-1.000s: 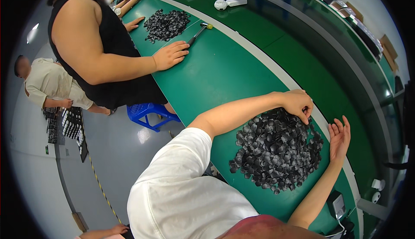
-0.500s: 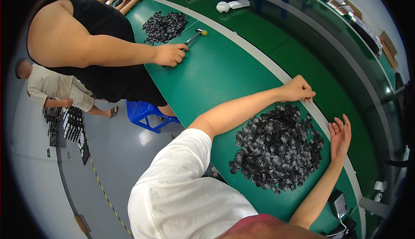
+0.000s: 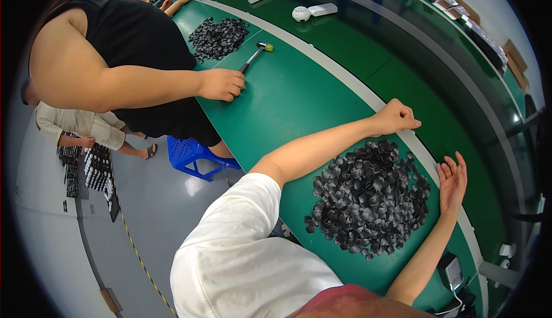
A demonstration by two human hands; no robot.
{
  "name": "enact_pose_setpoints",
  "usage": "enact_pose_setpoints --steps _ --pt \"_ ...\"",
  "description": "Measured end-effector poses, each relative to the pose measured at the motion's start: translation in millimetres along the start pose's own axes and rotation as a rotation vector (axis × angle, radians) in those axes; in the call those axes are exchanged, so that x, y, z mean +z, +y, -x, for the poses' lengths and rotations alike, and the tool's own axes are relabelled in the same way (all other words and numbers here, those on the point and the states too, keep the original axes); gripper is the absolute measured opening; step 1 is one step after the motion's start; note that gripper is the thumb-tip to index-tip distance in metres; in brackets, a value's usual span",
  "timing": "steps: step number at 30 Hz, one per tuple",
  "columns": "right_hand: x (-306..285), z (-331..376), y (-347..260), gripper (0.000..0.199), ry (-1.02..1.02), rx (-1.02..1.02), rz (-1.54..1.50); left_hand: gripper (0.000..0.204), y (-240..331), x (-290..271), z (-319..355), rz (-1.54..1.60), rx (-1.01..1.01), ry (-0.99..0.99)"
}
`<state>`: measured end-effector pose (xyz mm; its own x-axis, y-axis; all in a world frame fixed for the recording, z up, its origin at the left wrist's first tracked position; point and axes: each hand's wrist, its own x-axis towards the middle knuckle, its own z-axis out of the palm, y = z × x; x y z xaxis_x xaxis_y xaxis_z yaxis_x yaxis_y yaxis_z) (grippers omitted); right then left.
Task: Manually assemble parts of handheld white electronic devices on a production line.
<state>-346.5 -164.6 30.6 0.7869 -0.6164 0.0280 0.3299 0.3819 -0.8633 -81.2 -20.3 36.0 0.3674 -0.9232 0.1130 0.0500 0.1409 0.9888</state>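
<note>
A wide pile of small black angular pieces (image 3: 368, 197) lies on the green table (image 3: 339, 269) between my arms. Beyond the pile, my left hand (image 3: 395, 117) rests at the pale rail along the table's far edge. Its fingers are curled together, and whatever may be inside them is hidden. To the right of the pile, my right hand (image 3: 452, 183) lies by the same rail, palm turned up and fingers apart, holding nothing.
At the left, a co-worker's hand (image 3: 221, 85) grips a small hammer (image 3: 253, 56) near another black pile (image 3: 218, 39). White handheld devices (image 3: 313, 12) lie on the green conveyor (image 3: 368, 54). A blue stool (image 3: 195, 156) and a small box with a cable (image 3: 451, 270) flank me.
The white devices on the conveyor have shifted slightly right and nearer. The co-worker's hand and hammer have moved a little left and nearer. My left fingers shift slightly; my right hand stays still.
</note>
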Motion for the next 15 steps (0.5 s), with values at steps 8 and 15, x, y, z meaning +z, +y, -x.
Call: enact_pose_setpoints --steps 8,15 --pt "1.2 1.2 -0.5 0.052 0.004 -0.005 0.006 0.032 -1.5 -0.7 -1.5 0.056 0.025 -0.009" --pt "3.5 1.5 -2.6 0.051 0.013 -0.004 0.016 0.02 -2.0 0.3 -3.3 0.144 0.071 -0.001"
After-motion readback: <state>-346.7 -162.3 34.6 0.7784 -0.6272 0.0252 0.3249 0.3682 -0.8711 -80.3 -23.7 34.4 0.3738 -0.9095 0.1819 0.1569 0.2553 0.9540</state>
